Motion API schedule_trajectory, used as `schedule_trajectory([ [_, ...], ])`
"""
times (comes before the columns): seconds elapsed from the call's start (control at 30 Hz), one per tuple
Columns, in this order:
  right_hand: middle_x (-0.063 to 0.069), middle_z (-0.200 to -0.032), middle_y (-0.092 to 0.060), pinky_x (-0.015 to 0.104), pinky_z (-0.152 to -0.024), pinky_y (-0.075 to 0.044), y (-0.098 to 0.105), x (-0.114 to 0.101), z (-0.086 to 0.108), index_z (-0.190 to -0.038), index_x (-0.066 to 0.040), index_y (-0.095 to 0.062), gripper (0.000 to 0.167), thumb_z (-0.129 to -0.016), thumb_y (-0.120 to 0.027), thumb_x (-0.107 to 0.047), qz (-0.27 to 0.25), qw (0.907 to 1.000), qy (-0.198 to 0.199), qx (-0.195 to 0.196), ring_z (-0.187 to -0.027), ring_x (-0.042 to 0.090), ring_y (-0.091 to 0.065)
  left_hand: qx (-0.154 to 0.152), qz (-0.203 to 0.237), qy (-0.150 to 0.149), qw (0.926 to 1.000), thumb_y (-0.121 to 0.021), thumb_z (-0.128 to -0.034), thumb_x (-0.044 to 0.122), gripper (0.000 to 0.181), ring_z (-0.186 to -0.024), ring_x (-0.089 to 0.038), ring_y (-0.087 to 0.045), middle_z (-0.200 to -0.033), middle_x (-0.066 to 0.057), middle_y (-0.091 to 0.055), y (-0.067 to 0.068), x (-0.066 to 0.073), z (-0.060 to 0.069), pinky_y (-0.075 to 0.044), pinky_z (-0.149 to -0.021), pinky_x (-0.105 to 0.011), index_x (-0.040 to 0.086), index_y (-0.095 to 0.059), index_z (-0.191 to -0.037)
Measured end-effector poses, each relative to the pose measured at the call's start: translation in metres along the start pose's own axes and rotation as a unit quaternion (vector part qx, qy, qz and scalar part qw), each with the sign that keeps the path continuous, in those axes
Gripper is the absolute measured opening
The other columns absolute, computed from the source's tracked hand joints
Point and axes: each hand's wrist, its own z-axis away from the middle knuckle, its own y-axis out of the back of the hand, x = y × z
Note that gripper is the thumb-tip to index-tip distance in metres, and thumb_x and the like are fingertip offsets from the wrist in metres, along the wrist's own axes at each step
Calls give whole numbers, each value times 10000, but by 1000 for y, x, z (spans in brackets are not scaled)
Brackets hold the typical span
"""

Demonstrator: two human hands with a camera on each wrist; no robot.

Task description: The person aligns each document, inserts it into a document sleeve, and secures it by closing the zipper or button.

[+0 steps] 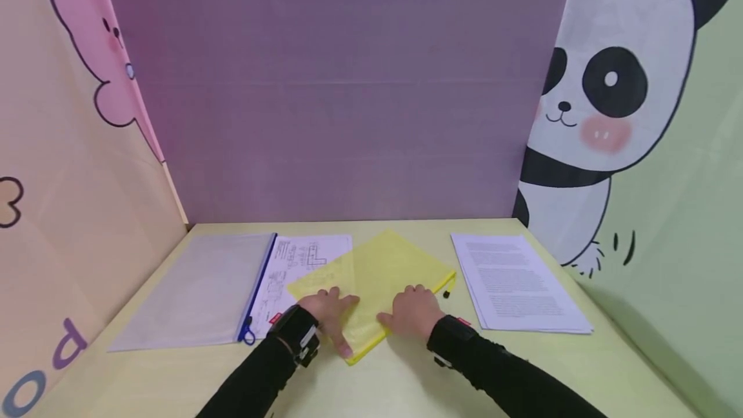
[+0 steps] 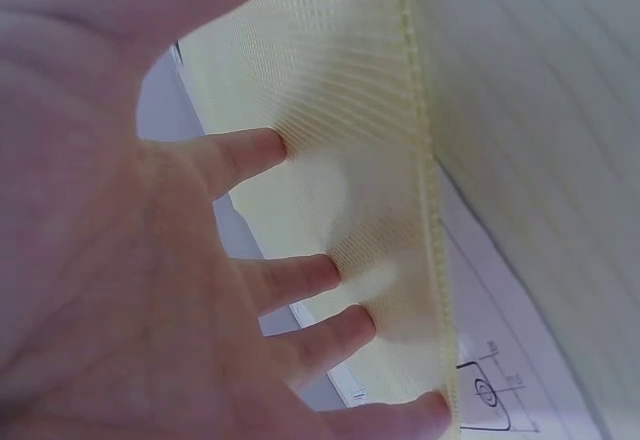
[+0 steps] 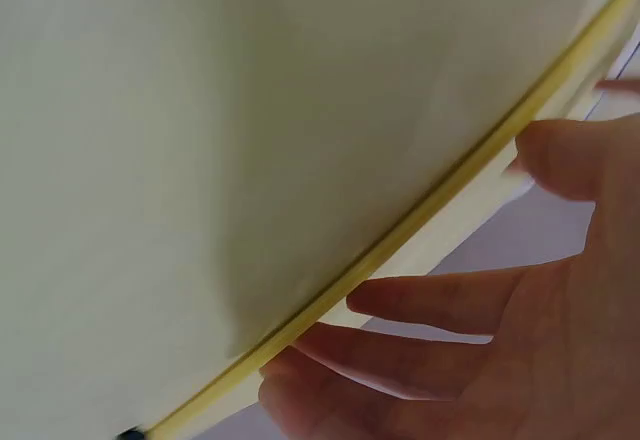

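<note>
A yellow mesh zip pouch (image 1: 395, 260) lies turned at an angle in the middle of the table, its corner over a printed sheet. My left hand (image 1: 331, 313) rests on its left near part. In the left wrist view the fingers (image 2: 245, 155) are spread and fairly straight, their tips pressing into the mesh. My right hand (image 1: 415, 310) touches the pouch by its right near edge. The right wrist view shows those fingertips along the yellow zip edge (image 3: 400, 245), lightly bent, with no grip visible. A pull with a black end (image 1: 446, 294) hangs at the right corner.
To the left lies a translucent zip pouch (image 1: 197, 289) with a blue zip edge. Beside it is the printed sheet with drawings (image 1: 290, 263), partly under the yellow pouch. A stack of text pages (image 1: 519, 282) lies right. Fabric walls enclose the table (image 1: 371, 392).
</note>
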Motion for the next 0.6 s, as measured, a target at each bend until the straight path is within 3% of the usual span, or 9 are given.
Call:
schedule_trajectory([
  [0.2, 131, -891, -638, 459, -836, -518, 1, -26, 14, -832, -35, -710, 659, -949, -539, -660, 68, 9986, 511, -132, -886, 304, -580, -87, 4, 66, 9999, -920, -611, 576, 1073, -1187, -333, -477, -1433, -128, -489, 2, 1, 1, -438, -1030, -566, 295, -451, -1534],
  [0.33, 146, -944, -648, 446, -837, -522, 5, -32, 20, -900, -27, -747, 721, -941, -506, -705, 54, 9982, 537, -243, -927, 300, -579, -124, 17, 97, 9999, -920, -616, 579, 1068, -1251, -337, -463, -1478, -122, -465, 6, 5, 0, -426, -1045, -587, 307, -449, -1535],
  [0.47, 135, -926, -627, 427, -779, -521, 7, -31, 22, -891, -38, -746, 713, -924, -528, -716, -68, 9986, 466, -259, -898, 285, -558, 22, 76, -136, 9999, -900, -684, 543, 978, -1285, -353, -470, -1484, -137, -475, 6, 4, 0, -417, -1057, -582, 243, -486, -1518],
  [0.6, 105, -879, -598, 397, -718, -501, 4, -30, 21, -821, -58, -714, 678, -901, -569, -715, -255, 9976, 602, -213, -842, 260, -530, 269, 246, -274, 9990, -855, -766, 499, 867, -1275, -371, -482, -1429, -166, -506, 0, -5, 3, -442, -1022, -587, 173, -518, -1495],
])
